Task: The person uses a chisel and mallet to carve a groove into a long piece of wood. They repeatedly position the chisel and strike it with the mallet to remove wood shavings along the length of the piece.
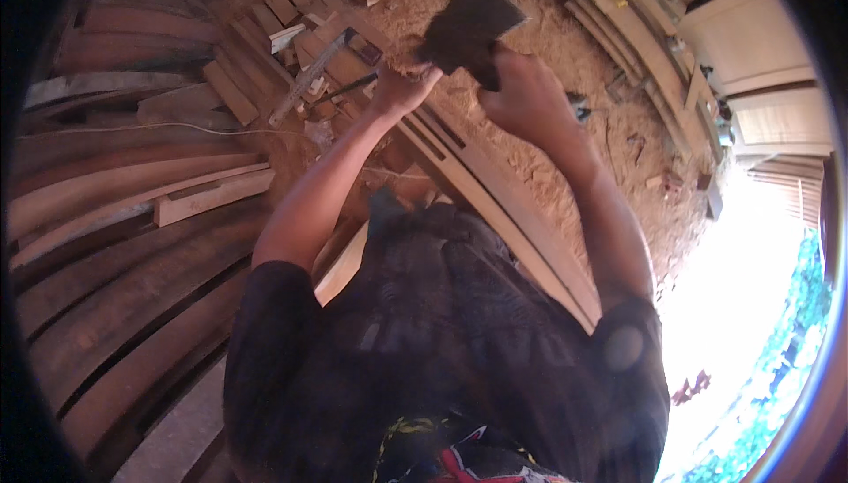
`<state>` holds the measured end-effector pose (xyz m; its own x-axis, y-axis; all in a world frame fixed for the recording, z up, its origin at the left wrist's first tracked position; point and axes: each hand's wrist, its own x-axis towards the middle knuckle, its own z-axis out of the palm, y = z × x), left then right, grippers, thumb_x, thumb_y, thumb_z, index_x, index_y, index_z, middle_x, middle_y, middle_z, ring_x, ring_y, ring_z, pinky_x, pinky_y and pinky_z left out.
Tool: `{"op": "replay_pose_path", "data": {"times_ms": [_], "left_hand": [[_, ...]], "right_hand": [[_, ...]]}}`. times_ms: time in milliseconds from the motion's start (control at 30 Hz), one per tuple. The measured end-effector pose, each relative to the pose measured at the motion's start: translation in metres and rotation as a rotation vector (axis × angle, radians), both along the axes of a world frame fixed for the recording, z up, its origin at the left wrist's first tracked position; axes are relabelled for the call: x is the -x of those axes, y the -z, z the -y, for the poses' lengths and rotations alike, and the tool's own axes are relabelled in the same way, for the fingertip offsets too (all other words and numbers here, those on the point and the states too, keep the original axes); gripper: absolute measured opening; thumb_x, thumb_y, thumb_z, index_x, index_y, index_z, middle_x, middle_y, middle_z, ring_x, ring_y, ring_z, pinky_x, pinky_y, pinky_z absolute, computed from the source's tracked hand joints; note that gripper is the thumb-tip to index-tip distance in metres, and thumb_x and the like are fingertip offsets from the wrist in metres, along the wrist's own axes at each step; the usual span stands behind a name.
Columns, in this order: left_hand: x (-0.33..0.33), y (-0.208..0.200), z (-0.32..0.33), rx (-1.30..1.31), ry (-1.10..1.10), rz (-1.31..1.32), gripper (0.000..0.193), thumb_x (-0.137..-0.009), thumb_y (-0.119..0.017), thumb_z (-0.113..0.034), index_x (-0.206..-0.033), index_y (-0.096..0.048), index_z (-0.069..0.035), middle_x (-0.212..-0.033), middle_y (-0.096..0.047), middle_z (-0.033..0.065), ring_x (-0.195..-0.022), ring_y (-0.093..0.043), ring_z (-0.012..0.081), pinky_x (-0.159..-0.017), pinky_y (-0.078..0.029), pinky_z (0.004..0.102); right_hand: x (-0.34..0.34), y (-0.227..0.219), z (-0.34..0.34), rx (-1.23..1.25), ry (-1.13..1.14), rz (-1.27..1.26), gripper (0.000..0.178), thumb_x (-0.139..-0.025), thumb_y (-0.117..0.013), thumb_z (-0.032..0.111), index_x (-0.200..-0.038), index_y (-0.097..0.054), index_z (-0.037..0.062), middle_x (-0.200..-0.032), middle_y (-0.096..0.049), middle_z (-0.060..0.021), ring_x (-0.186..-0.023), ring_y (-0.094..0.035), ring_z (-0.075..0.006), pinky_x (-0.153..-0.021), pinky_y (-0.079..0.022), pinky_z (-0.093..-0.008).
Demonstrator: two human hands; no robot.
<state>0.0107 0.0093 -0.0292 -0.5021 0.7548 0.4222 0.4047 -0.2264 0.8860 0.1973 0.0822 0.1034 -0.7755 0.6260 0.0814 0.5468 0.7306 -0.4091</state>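
Sawdust and shavings cover the brown workshop floor [632,191] around me, with long dark wooden boards [132,187] stacked down my left side and a glaring white opening [733,280] over on my right. Small brown wooden offcuts [231,91] lie in a jumble ahead and to the left.

And here's my right hand [526,94], fingers closed round the narrow end of a broad, flat, dark four-sided tool [477,19]; its wide part points away from me, up at the far end of my reach. My left hand [406,92] is just beside it, fingers curled in; I can't tell whether they grip the tool's near edge, something else, or nothing.

Between my forearms run long brown slotted timbers [512,218], slanting from beneath my hands back toward my dark shirt [459,306]. No contact between tool and timber that I can make out.

I'd call this the tool-handling step, both hands up over the timber end. From here, I reckon, the next move calls for a firm right-hand hold, a deliberate blade angle and left fingers well clear of the edge.
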Motion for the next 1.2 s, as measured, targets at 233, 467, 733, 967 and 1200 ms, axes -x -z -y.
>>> {"op": "replay_pose_path", "data": {"times_ms": [233, 467, 733, 967, 1200], "left_hand": [[-0.032, 0.033, 0.008, -0.004, 0.241, -0.605, 0.017, -0.086, -0.075, -0.018, -0.084, -0.061, -0.01, -0.076, -0.066, 0.0074, -0.074, -0.07, 0.0251, -0.064, -0.051, 0.0426], [-0.07, 0.018, 0.03, 0.025, 0.366, 0.125, 0.026, -0.091, -0.082, -0.033, -0.084, -0.064, -0.015, -0.074, -0.065, 0.0039, -0.067, -0.068, 0.0239, -0.053, -0.048, 0.0429], [0.095, -0.103, 0.101, -0.337, -0.148, 0.79, 0.024, -0.095, -0.081, -0.022, -0.078, -0.065, -0.017, -0.066, -0.047, -0.007, -0.063, -0.046, 0.0096, -0.075, -0.045, 0.033], [0.203, -0.086, 0.208, -0.256, -0.416, 0.613, 0.025, -0.097, -0.079, -0.013, -0.084, -0.057, -0.015, -0.067, -0.041, -0.0066, -0.061, -0.041, 0.0088, -0.067, -0.04, 0.0317], [0.29, -0.023, 0.301, 0.351, -0.731, 0.442, 0.032, -0.092, -0.087, -0.032, -0.093, -0.069, -0.006, -0.086, -0.067, 0.0016, -0.081, -0.061, 0.0125, -0.071, -0.05, 0.0317]], "right_hand": [[-0.144, 0.073, 0.074, 0.656, 0.318, 0.072, 0.059, -0.082, -0.086, 0.026, -0.123, -0.063, -0.0093, -0.091, -0.073, -0.0211, -0.076, -0.072, -0.033, -0.075, -0.057, -0.046], [-0.187, 0.1, 0.119, 0.622, 0.22, 0.371, 0.054, -0.082, -0.081, 0.037, -0.119, -0.07, -0.0006, -0.097, -0.077, -0.0227, -0.091, -0.075, -0.0425, -0.082, -0.058, -0.0525], [-0.188, 0.11, 0.141, 0.468, 0.371, 0.281, 0.053, -0.082, -0.083, 0.036, -0.117, -0.069, -0.0002, -0.098, -0.077, -0.0238, -0.095, -0.074, -0.0445, -0.082, -0.058, -0.0526], [-0.162, 0.105, 0.156, 0.417, 0.625, 0.439, 0.056, -0.084, -0.084, 0.033, -0.125, -0.066, -0.0015, -0.107, -0.075, -0.0265, -0.104, -0.073, -0.0437, -0.088, -0.056, -0.0513], [-0.133, 0.099, 0.149, 0.227, 0.627, 1.018, 0.06, -0.079, -0.085, 0.039, -0.122, -0.071, -0.0003, -0.114, -0.075, -0.0264, -0.11, -0.072, -0.0444, -0.094, -0.056, -0.0522]]}}
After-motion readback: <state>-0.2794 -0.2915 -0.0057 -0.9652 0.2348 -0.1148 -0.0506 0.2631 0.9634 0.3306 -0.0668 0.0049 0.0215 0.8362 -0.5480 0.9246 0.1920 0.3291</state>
